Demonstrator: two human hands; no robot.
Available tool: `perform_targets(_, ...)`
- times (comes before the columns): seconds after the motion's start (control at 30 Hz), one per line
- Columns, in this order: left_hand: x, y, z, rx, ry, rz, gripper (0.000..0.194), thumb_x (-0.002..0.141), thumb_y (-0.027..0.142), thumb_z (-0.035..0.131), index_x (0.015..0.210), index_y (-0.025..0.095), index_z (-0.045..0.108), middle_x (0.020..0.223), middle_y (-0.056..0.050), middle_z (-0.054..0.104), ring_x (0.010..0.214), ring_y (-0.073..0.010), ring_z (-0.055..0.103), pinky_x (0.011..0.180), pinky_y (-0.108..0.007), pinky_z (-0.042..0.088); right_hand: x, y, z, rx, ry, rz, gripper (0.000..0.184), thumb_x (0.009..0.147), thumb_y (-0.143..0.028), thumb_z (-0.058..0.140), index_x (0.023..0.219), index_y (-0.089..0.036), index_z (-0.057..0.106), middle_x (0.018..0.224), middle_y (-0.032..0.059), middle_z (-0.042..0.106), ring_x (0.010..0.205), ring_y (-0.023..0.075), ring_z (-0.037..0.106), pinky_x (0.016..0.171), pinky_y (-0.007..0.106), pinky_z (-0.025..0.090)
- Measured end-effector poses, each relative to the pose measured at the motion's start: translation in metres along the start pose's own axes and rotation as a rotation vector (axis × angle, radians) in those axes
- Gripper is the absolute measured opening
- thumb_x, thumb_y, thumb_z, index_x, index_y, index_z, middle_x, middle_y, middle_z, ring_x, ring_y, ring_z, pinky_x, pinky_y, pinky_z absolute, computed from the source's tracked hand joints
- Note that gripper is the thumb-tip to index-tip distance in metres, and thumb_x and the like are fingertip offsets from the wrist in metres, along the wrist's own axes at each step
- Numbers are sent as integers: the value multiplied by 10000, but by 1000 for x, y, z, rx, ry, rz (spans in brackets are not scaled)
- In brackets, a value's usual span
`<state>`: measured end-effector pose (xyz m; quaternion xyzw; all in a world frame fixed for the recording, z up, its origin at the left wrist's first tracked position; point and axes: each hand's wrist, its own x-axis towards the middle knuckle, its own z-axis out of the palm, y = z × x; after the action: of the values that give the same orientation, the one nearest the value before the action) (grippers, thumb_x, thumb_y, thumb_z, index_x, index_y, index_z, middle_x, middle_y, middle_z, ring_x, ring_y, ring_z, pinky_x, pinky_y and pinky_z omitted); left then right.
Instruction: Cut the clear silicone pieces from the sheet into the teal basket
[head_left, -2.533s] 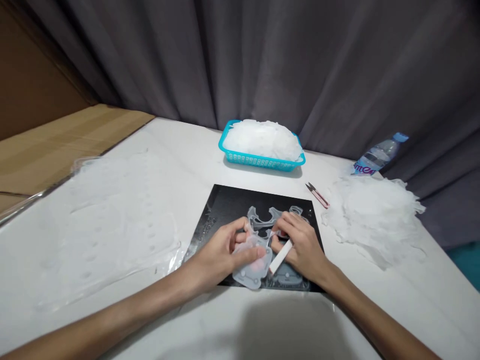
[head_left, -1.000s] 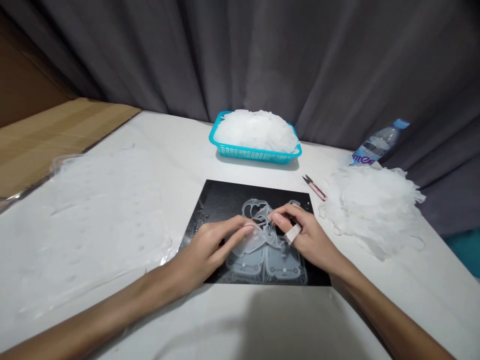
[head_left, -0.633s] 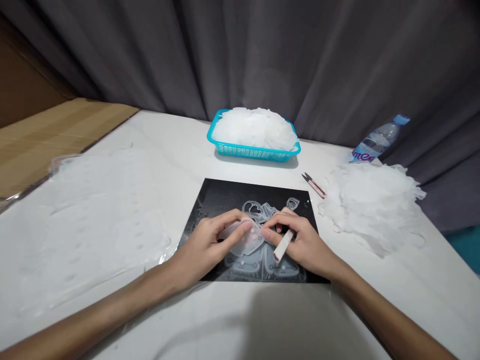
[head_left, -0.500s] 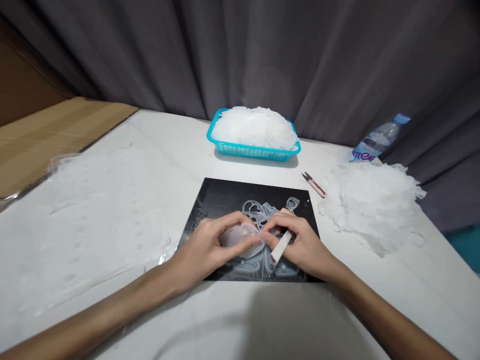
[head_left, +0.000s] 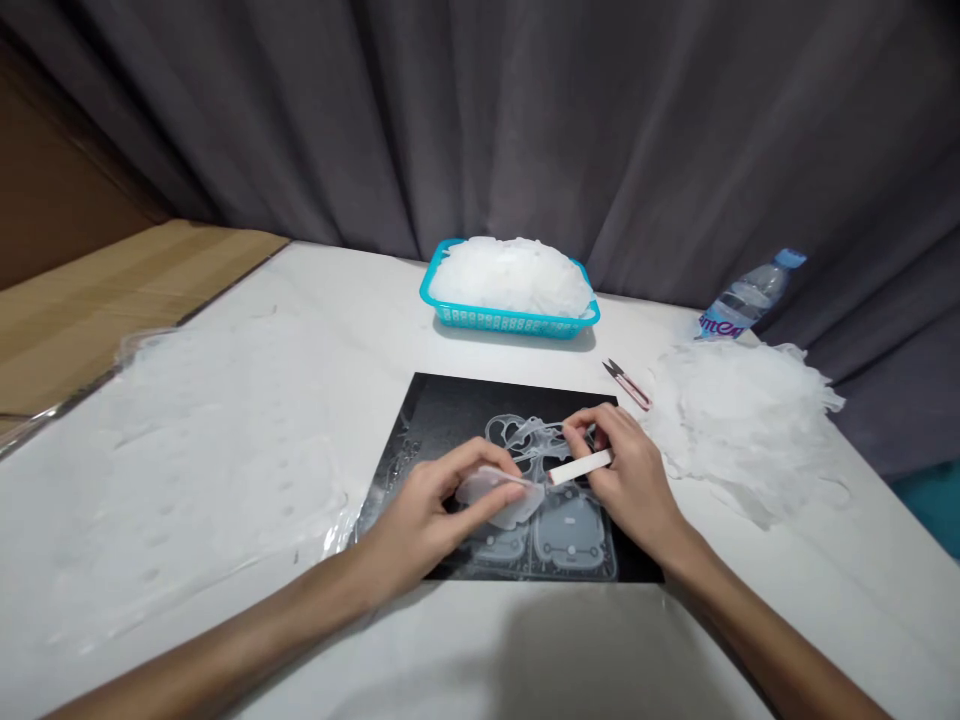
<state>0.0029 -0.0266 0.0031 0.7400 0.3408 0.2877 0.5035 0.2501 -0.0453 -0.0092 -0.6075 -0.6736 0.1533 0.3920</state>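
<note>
While both hands worked over the black mat [head_left: 450, 400]:
Left hand [head_left: 439, 505]: fingertips pinched a translucent piece [head_left: 501, 492], lifted off the sheet.
Right hand [head_left: 626, 475]: closed on a white stick [head_left: 579, 467], apparently gripping a strip too.
Farther back: teal basket [head_left: 510, 318].

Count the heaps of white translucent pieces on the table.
2. One heap fills the turquoise basket at the back of the table; the other heap lies loose at the right, near the water bottle.
</note>
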Motion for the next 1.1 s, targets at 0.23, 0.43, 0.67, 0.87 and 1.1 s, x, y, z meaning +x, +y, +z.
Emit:
perform_targets(0.23, 8, -4, 1, -359, 15, -155, 212, 972, 392, 751, 1019, 203, 666, 857, 28, 672, 757, -100, 593, 666, -183, 449, -6, -16, -8, 164, -44, -124, 124, 1024, -302, 640, 1125, -236, 669, 928, 20, 642, 842, 189, 555, 789, 343, 457)
perform_targets(0.43, 6, -2, 2, -407, 14, -168, 253, 966, 412, 746, 1013, 195, 624, 810, 14, 691, 703, -112, 573, 633, -209, 416, -11, -26, -9, 269, -267, -295, 77, 1030, -213, 660, 1098, -242, 685, 967, 11, 714, 898, 178, 592, 826, 335, 464)
perform_targets(0.67, 7, -1, -1, -325, -27, -168, 272, 995, 461, 687, 1031, 204, 610, 795, 24, 662, 691, -126, 587, 621, -223, 437, -13, -22, -8, 234, -253, -308, 76, 1048, -211, 627, 1101, -247, 668, 990, 26, 730, 895, 193, 594, 830, 355, 474)
perform_targets(0.87, 5, 3, -15, 159, -232, -43, 506, 989, 485, 695, 1391, 271, 476, 1276, -72, 735, 1161, -261, 705, 977, -375, 556, 15, -13, -15, 104, -184, -336, 107, 1067, -217, 540, 1102, -228, 640, 987, 53, 697, 853, 191, 617, 774, 344, 475)
perform_targets(1.1, 1, -3, -31, 469, -430, 189, 566, 1023, 436, 650, 1536, 303, 451, 1611, -81, 537, 1435, -309, 569, 1157, -483, 513, 144, -9, -32, 256, 164, -213, 163, 998, -383, 617, 1004, -221, 631, 868, 10, 652, 755, 159, 579, 692, 298, 473)
